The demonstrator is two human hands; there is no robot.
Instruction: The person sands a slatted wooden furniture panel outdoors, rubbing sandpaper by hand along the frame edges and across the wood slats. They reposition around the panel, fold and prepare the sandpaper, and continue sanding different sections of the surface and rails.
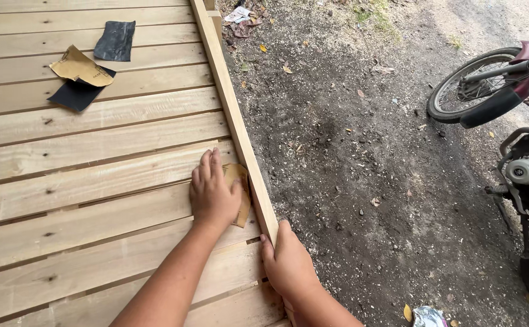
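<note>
Right hand [289, 263] clamped on frame rail [234, 115]; left hand [211, 192] pressing sandpaper [240, 194] flat on slat [95, 175] at 11 o'clock, just beside rail running toward 12, nearer left.

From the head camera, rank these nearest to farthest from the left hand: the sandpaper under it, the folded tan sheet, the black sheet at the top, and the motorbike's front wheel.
Measured from the left hand:
1. Sandpaper piece, under the palm, beside the edge rail.
2. Folded tan sheet, up and left on the slats.
3. Black sheet, farther up the slats.
4. Motorbike front wheel, far right on the dirt.
</note>
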